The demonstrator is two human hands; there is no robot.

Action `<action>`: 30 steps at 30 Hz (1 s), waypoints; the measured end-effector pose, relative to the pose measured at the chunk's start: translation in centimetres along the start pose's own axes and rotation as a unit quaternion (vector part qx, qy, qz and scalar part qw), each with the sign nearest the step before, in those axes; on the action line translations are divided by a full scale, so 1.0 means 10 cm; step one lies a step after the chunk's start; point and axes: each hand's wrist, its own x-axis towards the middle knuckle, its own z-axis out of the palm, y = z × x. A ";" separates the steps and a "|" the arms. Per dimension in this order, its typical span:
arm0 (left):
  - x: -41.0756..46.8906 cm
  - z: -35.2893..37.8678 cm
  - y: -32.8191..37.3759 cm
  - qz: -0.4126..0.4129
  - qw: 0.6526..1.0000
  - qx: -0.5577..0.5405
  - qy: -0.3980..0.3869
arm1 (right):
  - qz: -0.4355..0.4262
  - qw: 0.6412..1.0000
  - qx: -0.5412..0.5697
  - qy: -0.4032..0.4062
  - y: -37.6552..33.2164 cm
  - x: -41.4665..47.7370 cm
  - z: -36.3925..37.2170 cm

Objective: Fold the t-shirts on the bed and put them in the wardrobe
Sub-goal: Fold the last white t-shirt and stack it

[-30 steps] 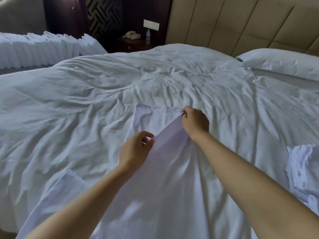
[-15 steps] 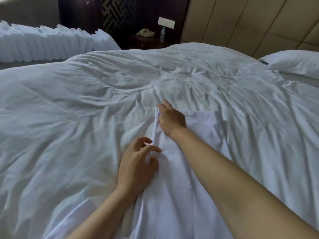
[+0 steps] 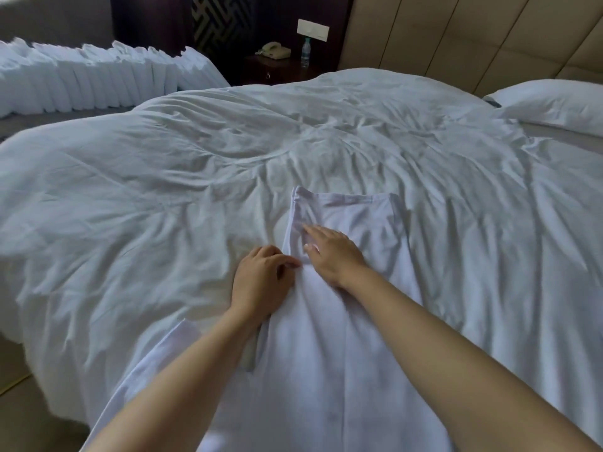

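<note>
A white t-shirt (image 3: 346, 347) lies lengthwise on the white duvet (image 3: 163, 207) of the bed, its side folded over into a long narrow strip. The far end shows a hem and a folded flap. My left hand (image 3: 261, 282) sits at the strip's left edge, fingers curled, thumb and forefinger pinching the fabric there. My right hand (image 3: 332, 252) lies flat on the shirt just right of it, fingers straight and pressing the fold down. Both forearms cover part of the near end of the shirt.
A row of folded white shirts (image 3: 81, 83) stands upright at the back left. A dark nightstand holds a telephone (image 3: 273, 49) and a water bottle (image 3: 305, 55). A pillow (image 3: 551, 106) lies at the right by the padded headboard. The bed's corner drops off at the lower left.
The lifted side of the shirt was carried over to the left and laid down. My right hand let go of the far corner, drew back and now presses flat.
</note>
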 end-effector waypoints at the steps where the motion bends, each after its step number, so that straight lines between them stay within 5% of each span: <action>1: 0.01 -0.06 0.04 -0.009 0.999 0.014 -0.034 | 0.002 1.000 -0.004 -0.001 -0.04 -0.16 -0.01; 7: -0.30 -0.64 0.32 -0.006 0.964 0.141 -0.224 | -0.005 0.999 0.002 -0.042 -0.47 -1.13 -0.15; 17: -1.67 -1.57 0.15 -0.080 0.977 0.156 -0.120 | -0.099 0.993 0.042 -0.054 -1.22 -2.35 -0.20; 30: -2.29 -1.48 -0.21 -0.163 0.979 0.065 -0.106 | -0.098 0.989 -0.049 -0.099 -1.35 -2.71 0.55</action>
